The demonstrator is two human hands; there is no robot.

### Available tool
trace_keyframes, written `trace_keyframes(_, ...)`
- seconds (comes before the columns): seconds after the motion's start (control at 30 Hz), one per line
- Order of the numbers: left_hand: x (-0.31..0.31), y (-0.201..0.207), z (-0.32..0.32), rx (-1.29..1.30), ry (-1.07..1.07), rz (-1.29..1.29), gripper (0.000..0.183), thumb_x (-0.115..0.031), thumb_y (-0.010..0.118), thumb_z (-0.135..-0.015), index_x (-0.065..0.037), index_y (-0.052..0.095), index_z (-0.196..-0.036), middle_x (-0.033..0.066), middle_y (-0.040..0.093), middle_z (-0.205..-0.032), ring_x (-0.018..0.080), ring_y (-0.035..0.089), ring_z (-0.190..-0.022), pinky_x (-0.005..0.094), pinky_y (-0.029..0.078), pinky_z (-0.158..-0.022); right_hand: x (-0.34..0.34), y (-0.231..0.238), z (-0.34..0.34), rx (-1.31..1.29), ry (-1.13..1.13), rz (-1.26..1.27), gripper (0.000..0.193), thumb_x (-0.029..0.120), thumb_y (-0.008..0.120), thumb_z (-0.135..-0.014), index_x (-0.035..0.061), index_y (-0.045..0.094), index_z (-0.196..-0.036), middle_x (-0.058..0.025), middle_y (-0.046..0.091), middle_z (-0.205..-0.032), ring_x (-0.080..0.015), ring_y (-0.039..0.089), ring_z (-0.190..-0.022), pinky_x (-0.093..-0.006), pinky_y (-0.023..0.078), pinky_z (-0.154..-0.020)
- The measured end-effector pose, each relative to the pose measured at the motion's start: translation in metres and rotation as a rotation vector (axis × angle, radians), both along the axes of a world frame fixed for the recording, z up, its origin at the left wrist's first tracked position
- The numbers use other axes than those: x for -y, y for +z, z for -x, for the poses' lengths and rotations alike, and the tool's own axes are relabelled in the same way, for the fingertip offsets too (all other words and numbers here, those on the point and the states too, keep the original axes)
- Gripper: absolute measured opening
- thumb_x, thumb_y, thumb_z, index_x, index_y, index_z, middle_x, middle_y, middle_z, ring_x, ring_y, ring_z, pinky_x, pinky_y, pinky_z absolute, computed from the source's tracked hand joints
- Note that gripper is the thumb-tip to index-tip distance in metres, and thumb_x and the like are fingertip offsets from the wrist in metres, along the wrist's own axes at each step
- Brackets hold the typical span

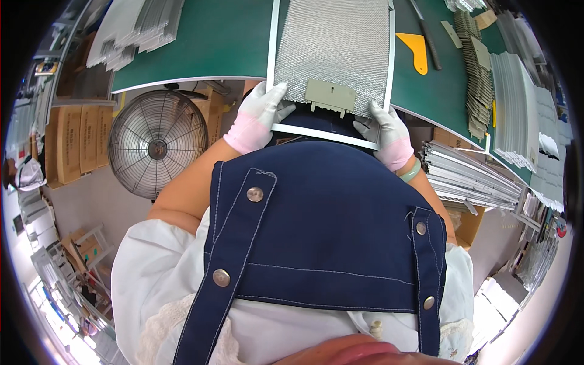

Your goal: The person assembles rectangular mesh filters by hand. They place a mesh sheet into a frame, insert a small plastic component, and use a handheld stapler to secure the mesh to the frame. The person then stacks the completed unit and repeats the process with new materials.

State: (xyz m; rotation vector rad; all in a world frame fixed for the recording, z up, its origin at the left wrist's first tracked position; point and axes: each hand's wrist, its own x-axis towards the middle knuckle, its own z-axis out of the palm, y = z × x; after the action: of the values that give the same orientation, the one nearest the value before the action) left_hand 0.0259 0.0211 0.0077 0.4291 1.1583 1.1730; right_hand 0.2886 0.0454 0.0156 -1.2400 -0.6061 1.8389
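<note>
A rectangular frame (325,136) of pale metal strips lies partly on the green table, its near end hanging over the edge toward my body. Inside it sits a silver mesh panel (334,42), which stops short of the frame's near bar. On the panel's near edge rests a grey-green plastic clip piece (330,96) with small prongs. Gloved in white with a pink cuff, my left hand (263,112) grips the frame's left side near the corner. My right hand (388,131), gloved alike, holds the right side near the other corner. Some fingers of both hands are hidden under the frame.
On the green table (207,42) lie a yellow scraper (415,52) and a dark rod-like tool (427,33). Stacked grey-green clips (477,79) and pale panels (514,103) stand at right, more panels (137,30) at far left. A floor fan (158,146) stands left, metal strips (471,176) lower right.
</note>
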Motion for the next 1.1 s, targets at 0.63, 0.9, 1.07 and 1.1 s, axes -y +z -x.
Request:
trace_keyframes(0.63, 0.002, 0.011, 0.014, 0.022, -0.191, 0.021, 0.045, -0.028, 0.051, -0.102, -0.001, 0.043, -0.138, 0.0133, 0.056, -0.129, 0.0274, 0.057, -0.118, 0.0472, 0.043, -0.109, 0.017, -0.002, -0.007, 0.127, 0.021, -0.032, 0.042, 0.030, 0.062, -0.097, 0.0037, 0.049, -0.127, -0.0073, 0.058, -0.115, -0.0226, 0.061, -0.104, -0.0435, 0.050, -0.094)
trace_keyframes(0.9, -0.002, 0.024, -0.001, 0.087, 0.003, 0.070, 0.039, -0.025, 0.055, -0.100, -0.002, 0.048, -0.132, 0.0117, 0.057, -0.124, 0.0259, 0.061, -0.111, 0.0480, 0.052, -0.096, 0.017, -0.011, -0.006, -0.116, -0.031, -0.014, 0.027, 0.008, 0.056, -0.091, 0.0024, 0.051, -0.117, -0.0097, 0.059, -0.110, -0.0240, 0.062, -0.101, -0.0487, 0.052, -0.094)
trace_keyframes(1.07, -0.006, 0.001, 0.003, 0.122, -0.034, 0.051, 0.034, -0.013, 0.060, -0.096, 0.000, 0.050, -0.125, 0.0116, 0.061, -0.116, 0.0244, 0.063, -0.105, 0.0439, 0.053, -0.095, 0.014, 0.007, 0.016, -0.014, -0.219, 0.023, 0.028, 0.001, 0.057, -0.085, 0.0008, 0.053, -0.113, -0.0098, 0.060, -0.104, -0.0234, 0.062, -0.098, -0.0444, 0.053, -0.088)
trace_keyframes(1.1, -0.007, 0.000, 0.004, 0.162, -0.027, 0.043, 0.032, -0.012, 0.060, -0.095, 0.000, 0.051, -0.124, 0.0120, 0.061, -0.115, 0.0243, 0.063, -0.105, 0.0430, 0.054, -0.095, 0.014, 0.004, 0.013, -0.017, -0.203, 0.003, 0.028, 0.002, 0.058, -0.086, 0.0006, 0.053, -0.114, -0.0101, 0.060, -0.105, -0.0230, 0.062, -0.097, -0.0437, 0.053, -0.088)
